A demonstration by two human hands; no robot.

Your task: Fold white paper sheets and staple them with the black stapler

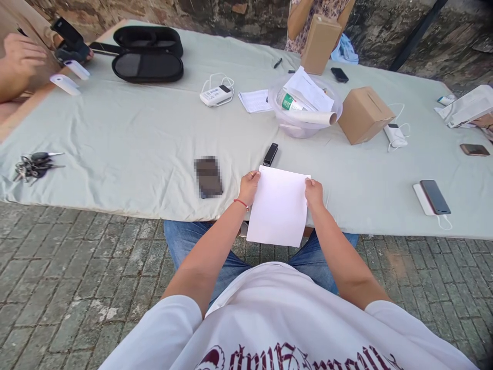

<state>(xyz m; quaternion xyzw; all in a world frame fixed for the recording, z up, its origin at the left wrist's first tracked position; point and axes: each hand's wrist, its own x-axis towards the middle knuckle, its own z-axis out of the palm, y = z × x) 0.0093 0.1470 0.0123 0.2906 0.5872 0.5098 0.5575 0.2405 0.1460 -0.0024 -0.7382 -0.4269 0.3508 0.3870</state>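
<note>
A blank white sheet of paper (279, 208) hangs between my hands, its lower end reaching past the table's front edge over my lap. My left hand (249, 186) pinches the top left corner, thumb on top. At the top right corner, my right hand (314, 192) is closed on the same sheet. Just beyond the paper's top edge lies a black stapler (270, 154). To the left of my left hand is a dark flat rectangular object (208, 177), blurred out by pixels.
Farther back are a clear plastic tub (300, 128) with papers and a roll, a cardboard box (364, 115), a white power bank (215, 95) and an open black case (148, 69). Keys (36, 165) lie left, a phone (435, 197) right. Other people's hands (25, 56) show at the table's edges.
</note>
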